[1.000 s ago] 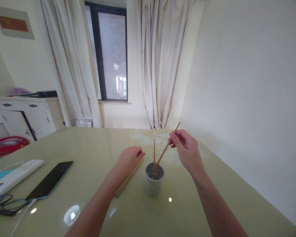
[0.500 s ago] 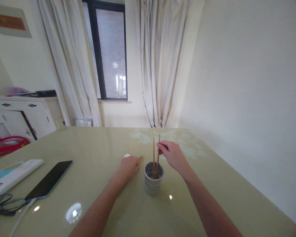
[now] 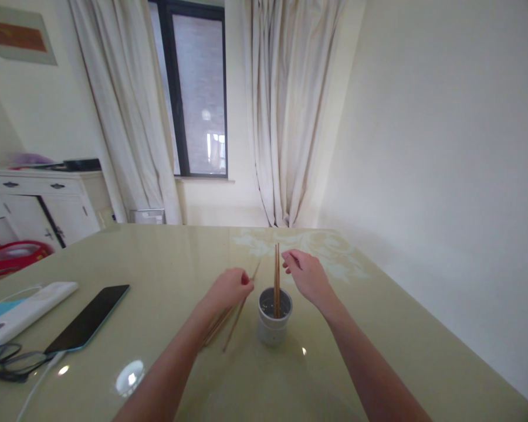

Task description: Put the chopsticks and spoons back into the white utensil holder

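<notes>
My left hand (image 3: 231, 287) is closed in a pinch around a thin wooden chopstick (image 3: 234, 329), tilted over the table. More chopsticks (image 3: 216, 328) lie under that wrist, partly hidden by the arm. To the right stands a grey cup (image 3: 273, 331) with a pair of chopsticks (image 3: 277, 275) upright in it, close together. My right hand (image 3: 305, 272) hovers just right of their tops, a small gap away. Its fingers are loosely curled with the tips apart, and nothing shows between them.
A glossy greenish table (image 3: 158, 258) carries everything. At its left lie a black phone (image 3: 88, 319), a white power strip (image 3: 30, 310) and dark cables (image 3: 13, 360). A wall (image 3: 444, 176) runs along the right edge. Curtains (image 3: 290, 117) hang beyond the far edge.
My right hand has let go of the chopstick in the cup; the two chopsticks there now stand closer together. My left hand has risen slightly, lifting one chopstick, and other chopsticks show beneath it.
</notes>
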The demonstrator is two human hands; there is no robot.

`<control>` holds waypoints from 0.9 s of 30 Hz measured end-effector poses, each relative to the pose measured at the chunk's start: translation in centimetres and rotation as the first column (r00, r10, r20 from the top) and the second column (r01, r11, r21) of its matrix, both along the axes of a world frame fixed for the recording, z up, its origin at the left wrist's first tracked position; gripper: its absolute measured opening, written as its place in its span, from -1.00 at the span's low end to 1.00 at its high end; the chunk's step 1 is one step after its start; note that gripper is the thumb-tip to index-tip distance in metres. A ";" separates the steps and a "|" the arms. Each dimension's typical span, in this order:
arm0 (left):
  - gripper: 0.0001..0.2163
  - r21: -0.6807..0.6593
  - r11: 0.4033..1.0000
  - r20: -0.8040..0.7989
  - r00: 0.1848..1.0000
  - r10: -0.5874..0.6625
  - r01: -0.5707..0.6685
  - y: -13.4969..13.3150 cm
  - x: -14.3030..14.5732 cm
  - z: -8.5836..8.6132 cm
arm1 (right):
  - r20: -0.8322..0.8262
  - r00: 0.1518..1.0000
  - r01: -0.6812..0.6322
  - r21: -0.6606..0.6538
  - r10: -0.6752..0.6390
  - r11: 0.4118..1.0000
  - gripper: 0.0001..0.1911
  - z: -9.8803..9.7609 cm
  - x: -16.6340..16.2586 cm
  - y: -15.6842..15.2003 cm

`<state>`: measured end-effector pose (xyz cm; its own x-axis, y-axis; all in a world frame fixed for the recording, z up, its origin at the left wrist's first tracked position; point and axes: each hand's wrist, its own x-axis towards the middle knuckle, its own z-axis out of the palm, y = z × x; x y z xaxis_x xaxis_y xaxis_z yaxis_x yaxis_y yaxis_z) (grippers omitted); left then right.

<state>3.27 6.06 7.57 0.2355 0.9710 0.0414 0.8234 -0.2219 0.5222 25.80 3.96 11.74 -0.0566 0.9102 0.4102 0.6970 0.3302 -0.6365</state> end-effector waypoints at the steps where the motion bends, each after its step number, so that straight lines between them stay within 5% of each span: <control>1: -0.84 -0.007 0.999 0.158 0.987 -0.030 0.031 -0.1 -0.3 1.0 | -0.035 0.999 0.028 0.052 -0.026 0.998 -0.64 0.4 0.0 -0.3; 5: -0.76 0.110 0.977 0.603 0.769 -0.212 0.183 -2.1 -0.4 5.1 | -0.238 0.968 -0.043 0.179 0.085 0.983 -0.65 2.2 -1.0 -2.1; 9: -0.75 0.209 0.942 0.705 0.627 -0.332 0.263 -4.8 1.1 7.4 | -0.439 0.854 -0.220 0.182 0.280 0.958 -0.64 3.4 -2.3 -3.8; 12: -0.72 0.222 0.944 0.683 0.652 -0.330 0.245 -5.0 1.7 7.3 | -0.505 0.807 -0.222 0.218 0.305 0.950 -0.62 4.1 -2.1 -4.3; 15: -0.69 0.239 0.962 0.508 0.828 -0.238 0.131 -3.4 1.1 5.9 | -0.516 0.817 -0.129 0.270 0.257 0.954 -0.61 4.8 -0.5 -4.1; 18: -0.80 0.223 0.974 0.136 0.989 -0.064 0.032 -1.5 0.1 3.5 | -0.469 0.862 -0.058 0.285 0.192 0.957 -0.59 5.2 1.3 -3.6; 22: -0.85 0.072 0.997 -0.257 0.966 0.030 -0.012 -0.4 -0.3 0.6 | -0.369 0.920 -0.057 0.214 0.134 0.975 -0.59 4.7 2.4 -2.6; 27: -0.85 0.009 0.999 -0.380 0.924 0.036 -0.036 -0.6 0.0 -1.1 | -0.246 0.960 -0.100 0.138 0.132 0.985 -0.66 3.1 1.9 -1.3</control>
<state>3.31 5.50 6.47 0.1987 0.9791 -0.0424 0.9675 -0.1891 0.1682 27.71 2.64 14.84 -0.0385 0.8453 0.5329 0.4706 0.4858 -0.7366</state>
